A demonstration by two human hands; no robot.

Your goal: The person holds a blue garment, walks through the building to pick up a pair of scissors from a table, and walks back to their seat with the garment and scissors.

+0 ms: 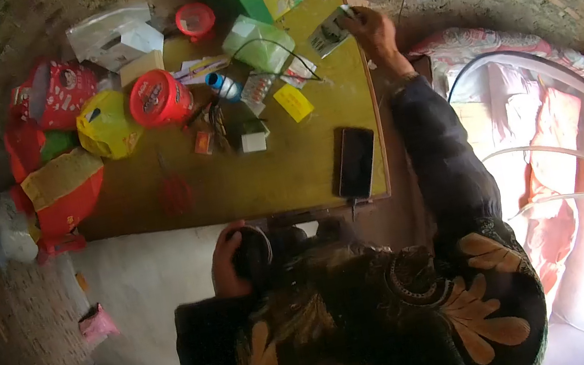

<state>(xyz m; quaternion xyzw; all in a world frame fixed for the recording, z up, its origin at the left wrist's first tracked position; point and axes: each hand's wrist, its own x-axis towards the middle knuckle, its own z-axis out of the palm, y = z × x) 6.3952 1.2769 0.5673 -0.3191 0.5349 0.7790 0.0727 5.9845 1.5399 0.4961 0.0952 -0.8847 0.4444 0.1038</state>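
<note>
Right hand (pixel 375 33), packet (pixel 328 34) at table edge (pixel 377 113)

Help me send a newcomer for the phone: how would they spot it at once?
Find the olive-green tabletop, then its near right corner. The smartphone lies there, dark screen up, with a cable at its near end. Unlike the small yellow packet and small white box to its left, it is black and much longer.

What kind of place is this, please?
It is probably a room in a home, perhaps used for sleeping: patterned bedding lies beside the table, which holds a phone and a red tub.
</note>
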